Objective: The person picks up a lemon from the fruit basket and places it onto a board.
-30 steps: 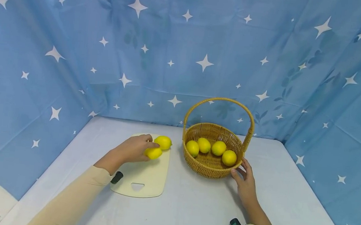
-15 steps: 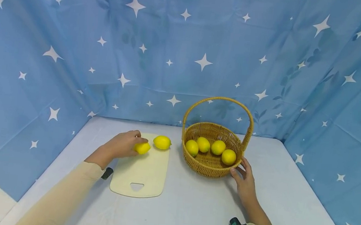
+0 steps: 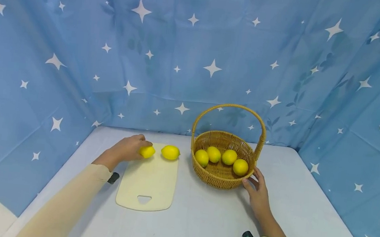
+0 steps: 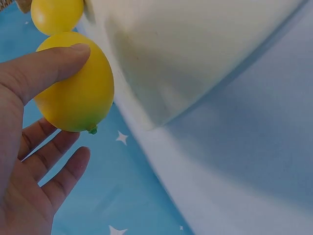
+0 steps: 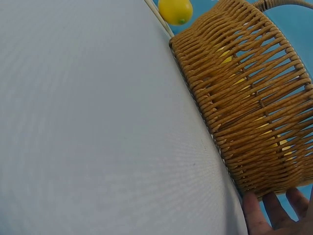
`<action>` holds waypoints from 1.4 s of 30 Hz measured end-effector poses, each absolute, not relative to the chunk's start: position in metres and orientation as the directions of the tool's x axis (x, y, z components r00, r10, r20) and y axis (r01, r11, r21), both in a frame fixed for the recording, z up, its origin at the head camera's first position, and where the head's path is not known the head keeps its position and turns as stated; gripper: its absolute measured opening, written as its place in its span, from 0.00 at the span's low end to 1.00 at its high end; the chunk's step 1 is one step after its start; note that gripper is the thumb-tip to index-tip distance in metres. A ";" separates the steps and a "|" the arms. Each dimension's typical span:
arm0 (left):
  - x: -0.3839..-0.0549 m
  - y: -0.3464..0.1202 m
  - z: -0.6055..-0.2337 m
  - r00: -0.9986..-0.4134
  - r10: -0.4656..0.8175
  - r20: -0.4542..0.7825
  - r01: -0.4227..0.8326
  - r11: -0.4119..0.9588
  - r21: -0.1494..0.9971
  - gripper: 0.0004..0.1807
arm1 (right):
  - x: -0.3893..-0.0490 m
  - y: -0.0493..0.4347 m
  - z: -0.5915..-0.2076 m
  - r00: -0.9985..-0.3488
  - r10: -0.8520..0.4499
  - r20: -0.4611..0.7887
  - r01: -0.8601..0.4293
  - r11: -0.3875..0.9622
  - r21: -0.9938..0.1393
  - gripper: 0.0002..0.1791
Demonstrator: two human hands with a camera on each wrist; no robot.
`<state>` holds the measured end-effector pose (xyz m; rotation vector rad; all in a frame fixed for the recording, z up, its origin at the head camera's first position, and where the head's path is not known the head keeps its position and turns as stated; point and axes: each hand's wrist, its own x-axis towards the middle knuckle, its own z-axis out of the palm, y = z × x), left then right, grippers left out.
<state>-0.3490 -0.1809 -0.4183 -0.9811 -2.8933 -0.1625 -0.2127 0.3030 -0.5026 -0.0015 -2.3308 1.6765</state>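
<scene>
My left hand (image 3: 126,149) pinches a yellow lemon (image 3: 147,151) close over the upper left part of a cream cutting board (image 3: 147,183). In the left wrist view, the thumb lies across this lemon (image 4: 80,93), green stem end showing, and the other fingers are behind and below it. A second lemon (image 3: 170,152) lies just to the right, by the board's top right corner. My right hand (image 3: 259,194) touches the lower right side of a wicker basket (image 3: 216,181) with spread fingers. Fingertips (image 5: 253,200) meet the weave in the right wrist view.
Several lemons (image 3: 229,157) sit inside the basket, under its tall arched handle (image 3: 232,106). A white cloth (image 3: 197,222) covers the table. Behind and at both sides hangs a blue curtain (image 3: 184,38) with white stars.
The left hand has carried its lemon leftward and slightly away, opening a gap to the second lemon. The right hand and the basket stay in place.
</scene>
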 end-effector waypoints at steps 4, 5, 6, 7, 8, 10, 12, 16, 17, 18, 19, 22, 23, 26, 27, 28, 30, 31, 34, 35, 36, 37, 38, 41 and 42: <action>-0.355 -0.182 -0.421 -0.808 0.580 0.102 0.589 0.802 0.100 0.28 | -0.213 0.303 -0.505 -0.962 0.157 0.222 -0.163 0.321 -0.933 0.41; -0.357 -0.182 -0.422 -0.811 0.576 0.102 0.584 0.804 0.110 0.28 | -0.213 0.303 -0.505 -0.962 0.157 0.224 -0.164 0.322 -0.932 0.41; -0.359 -0.181 -0.423 -0.815 0.570 0.101 0.579 0.806 0.122 0.28 | -0.213 0.303 -0.505 -0.961 0.158 0.225 -0.165 0.323 -0.932 0.41; -0.361 -0.181 -0.423 -0.820 0.564 0.099 0.573 0.809 0.130 0.29 | -0.213 0.303 -0.505 -0.961 0.157 0.227 -0.167 0.320 -0.932 0.41; -0.362 -0.181 -0.424 -0.824 0.558 0.098 0.567 0.812 0.140 0.29 | -0.213 0.303 -0.505 -0.961 0.157 0.228 -0.169 0.318 -0.933 0.41; -0.364 -0.181 -0.425 -0.831 0.548 0.092 0.556 0.817 0.156 0.29 | -0.214 0.302 -0.504 -0.961 0.155 0.230 -0.172 0.318 -0.932 0.41; -0.365 -0.180 -0.425 -0.836 0.541 0.086 0.548 0.821 0.162 0.29 | -0.215 0.302 -0.503 -0.961 0.152 0.232 -0.175 0.319 -0.932 0.40; -0.366 -0.179 -0.422 -0.836 0.544 0.078 0.549 0.821 0.157 0.29 | -0.216 0.302 -0.502 -0.961 0.153 0.230 -0.172 0.320 -0.932 0.41; -0.366 -0.178 -0.421 -0.834 0.546 0.076 0.551 0.821 0.149 0.29 | -0.216 0.302 -0.502 -0.961 0.152 0.229 -0.171 0.320 -0.932 0.41; -0.367 -0.178 -0.420 -0.834 0.547 0.074 0.552 0.821 0.145 0.29 | -0.216 0.303 -0.502 -0.962 0.151 0.229 -0.171 0.322 -0.931 0.41; -0.367 -0.178 -0.420 -0.835 0.546 0.072 0.551 0.823 0.140 0.29 | -0.216 0.303 -0.502 -0.961 0.151 0.230 -0.172 0.323 -0.931 0.41; -0.369 -0.178 -0.419 -0.841 0.537 0.064 0.541 0.830 0.139 0.29 | -0.217 0.303 -0.501 -0.961 0.149 0.233 -0.174 0.329 -0.928 0.41; -0.370 -0.178 -0.420 -0.844 0.533 0.063 0.536 0.832 0.140 0.29 | -0.217 0.303 -0.501 -0.961 0.148 0.233 -0.174 0.330 -0.928 0.41; -0.371 -0.179 -0.420 -0.854 0.517 0.059 0.520 0.841 0.152 0.29 | -0.217 0.303 -0.500 -0.962 0.150 0.229 -0.169 0.330 -0.929 0.41; -0.371 -0.179 -0.420 -0.857 0.513 0.058 0.515 0.843 0.157 0.29 | -0.217 0.303 -0.500 -0.962 0.150 0.227 -0.168 0.331 -0.929 0.41; -0.371 -0.179 -0.421 -0.859 0.509 0.057 0.511 0.844 0.161 0.29 | -0.217 0.303 -0.500 -0.962 0.151 0.226 -0.167 0.330 -0.929 0.41; -0.371 -0.179 -0.421 -0.860 0.507 0.059 0.509 0.843 0.171 0.29 | -0.216 0.303 -0.500 -0.962 0.153 0.225 -0.166 0.325 -0.931 0.41; -0.371 -0.179 -0.421 -0.860 0.507 0.060 0.509 0.842 0.176 0.29 | -0.216 0.303 -0.500 -0.962 0.155 0.224 -0.164 0.326 -0.931 0.41; -0.370 -0.180 -0.422 -0.862 0.503 0.060 0.505 0.843 0.184 0.30 | -0.215 0.303 -0.501 -0.963 0.158 0.220 -0.159 0.325 -0.932 0.41; -0.370 -0.180 -0.422 -0.863 0.501 0.059 0.503 0.843 0.190 0.31 | -0.215 0.303 -0.502 -0.963 0.159 0.218 -0.158 0.322 -0.933 0.42; -0.369 -0.180 -0.422 -0.864 0.500 0.059 0.501 0.843 0.196 0.31 | -0.215 0.303 -0.503 -0.963 0.158 0.217 -0.157 0.324 -0.933 0.42; -0.369 -0.180 -0.423 -0.865 0.499 0.058 0.500 0.843 0.199 0.32 | -0.215 0.303 -0.503 -0.964 0.159 0.214 -0.154 0.324 -0.933 0.42; -0.368 -0.180 -0.423 -0.865 0.498 0.059 0.499 0.842 0.205 0.32 | -0.215 0.303 -0.504 -0.964 0.159 0.212 -0.151 0.325 -0.934 0.42; -0.368 -0.179 -0.423 -0.861 0.504 0.061 0.505 0.836 0.214 0.32 | -0.215 0.304 -0.505 -0.964 0.160 0.211 -0.150 0.328 -0.933 0.42; -0.368 -0.178 -0.423 -0.859 0.509 0.063 0.509 0.834 0.212 0.32 | -0.215 0.304 -0.505 -0.964 0.161 0.210 -0.147 0.332 -0.932 0.42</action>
